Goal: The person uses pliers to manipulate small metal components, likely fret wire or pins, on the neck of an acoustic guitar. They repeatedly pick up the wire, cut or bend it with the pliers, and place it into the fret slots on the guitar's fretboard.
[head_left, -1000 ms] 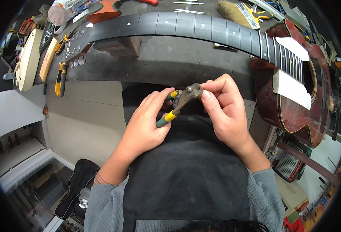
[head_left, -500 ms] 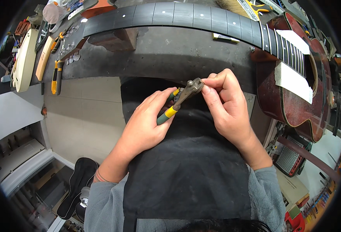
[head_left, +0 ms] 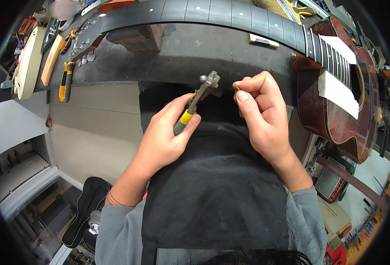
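My left hand (head_left: 166,132) is wrapped round a pair of pliers (head_left: 187,116) with green and yellow grips. Their dark metal head points up and away from me, over the black apron (head_left: 217,198) and close to the bench edge. To the right, my right hand (head_left: 263,104) pinches a small thin strip (head_left: 237,88) between thumb and forefinger; most of it is hidden by the fingers. A gap separates the pliers' head from my right fingertips. Beyond the hands a guitar neck (head_left: 199,12) with a dark dotted fingerboard lies across the bench.
The red guitar body (head_left: 312,101) lies at the right, with white sheets (head_left: 338,95) beside its strip of frets. Yellow-black pliers (head_left: 65,84), a wooden strip (head_left: 52,62) and a cream guitar body (head_left: 30,66) are at the left. A block (head_left: 148,37) stands under the neck.
My right hand has come away from the pliers' head, with the small thin strip in its pinch. The pliers have moved slightly left and turned more upright in my left hand.
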The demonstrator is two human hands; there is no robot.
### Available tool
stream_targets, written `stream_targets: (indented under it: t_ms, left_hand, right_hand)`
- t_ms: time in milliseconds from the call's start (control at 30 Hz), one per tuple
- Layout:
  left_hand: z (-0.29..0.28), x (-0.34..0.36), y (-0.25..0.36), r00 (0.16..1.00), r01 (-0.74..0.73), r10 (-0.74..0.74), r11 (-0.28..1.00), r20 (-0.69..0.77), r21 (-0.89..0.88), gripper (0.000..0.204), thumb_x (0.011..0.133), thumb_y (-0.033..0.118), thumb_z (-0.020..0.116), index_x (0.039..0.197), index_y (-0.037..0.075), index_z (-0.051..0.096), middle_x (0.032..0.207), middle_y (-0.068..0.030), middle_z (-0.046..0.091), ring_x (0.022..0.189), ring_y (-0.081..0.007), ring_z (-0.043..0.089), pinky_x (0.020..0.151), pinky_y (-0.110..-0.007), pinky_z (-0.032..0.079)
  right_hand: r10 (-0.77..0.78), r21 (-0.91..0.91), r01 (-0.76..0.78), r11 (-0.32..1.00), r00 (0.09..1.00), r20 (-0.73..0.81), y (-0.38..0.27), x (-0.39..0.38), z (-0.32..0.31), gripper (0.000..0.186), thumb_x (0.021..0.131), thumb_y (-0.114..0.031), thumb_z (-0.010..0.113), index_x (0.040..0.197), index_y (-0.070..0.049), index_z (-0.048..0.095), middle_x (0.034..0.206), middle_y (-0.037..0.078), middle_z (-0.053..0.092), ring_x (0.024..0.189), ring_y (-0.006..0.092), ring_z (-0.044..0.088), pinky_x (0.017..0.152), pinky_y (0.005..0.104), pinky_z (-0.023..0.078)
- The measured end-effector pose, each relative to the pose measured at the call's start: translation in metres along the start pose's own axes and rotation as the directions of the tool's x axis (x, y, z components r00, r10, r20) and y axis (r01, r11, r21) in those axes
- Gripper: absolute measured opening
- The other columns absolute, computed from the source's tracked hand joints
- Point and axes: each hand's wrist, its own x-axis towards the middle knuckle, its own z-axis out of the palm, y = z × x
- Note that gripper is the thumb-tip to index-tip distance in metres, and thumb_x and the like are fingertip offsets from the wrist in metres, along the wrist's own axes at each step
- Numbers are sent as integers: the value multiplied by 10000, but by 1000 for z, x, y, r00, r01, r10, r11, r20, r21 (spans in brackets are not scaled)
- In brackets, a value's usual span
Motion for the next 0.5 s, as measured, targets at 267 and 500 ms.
stream_targets:
  t_ms: [267,500]
  left_hand:
    - [-3,5,12,994,-72,61,989,89,126,532,1041,90,755,1552,35,615,1229,-136,752,1145,-311,746,1048,-418,561]
    - [-5,2,15,993,-88,72,978,90,188,610,1006,73,782,1583,31,588,1268,-163,736,1198,-356,733,1063,-431,556]
  right_hand:
    - [-19,10,19,1000,1000,21,-1,-1,1,68,1164,1,594,1227,-17,608,1062,-20,616,873,0,529,725,213,449]
    - [-49,-5,50,999,998,39,3,-1,0,80,1152,27,599,1227,0,601,1090,3,628,910,18,563,772,220,482]
